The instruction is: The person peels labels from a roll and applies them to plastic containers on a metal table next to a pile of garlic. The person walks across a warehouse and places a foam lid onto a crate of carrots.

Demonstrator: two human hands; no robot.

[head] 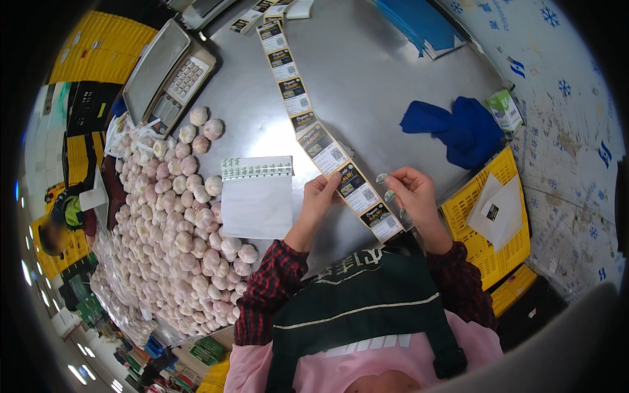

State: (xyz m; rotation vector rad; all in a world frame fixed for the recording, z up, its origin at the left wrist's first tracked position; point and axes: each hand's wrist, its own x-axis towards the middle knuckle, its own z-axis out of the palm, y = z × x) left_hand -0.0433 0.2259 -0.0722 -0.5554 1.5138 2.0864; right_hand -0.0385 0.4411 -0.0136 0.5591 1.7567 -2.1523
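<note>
A long strip of printed labels [293, 91] runs across the steel table toward me. My left hand [319, 199] pinches the near part of this strip by its left edge. Several small round green stickers [389, 195] cling to the fingers of my right hand [413, 194], which is just right of the strip. One sticker sits at the fingertips. Left of my left hand lies a white sheet [257, 209] with rows of small green stickers [255, 168] along its far end.
A large heap of garlic bulbs [177, 226] covers the left side. Behind it stands a weighing scale [172, 83]. Blue cloth [459, 130] and a small green-white box [505, 110] lie at right, above a yellow crate [491, 216]. A person [69, 216] is at far left.
</note>
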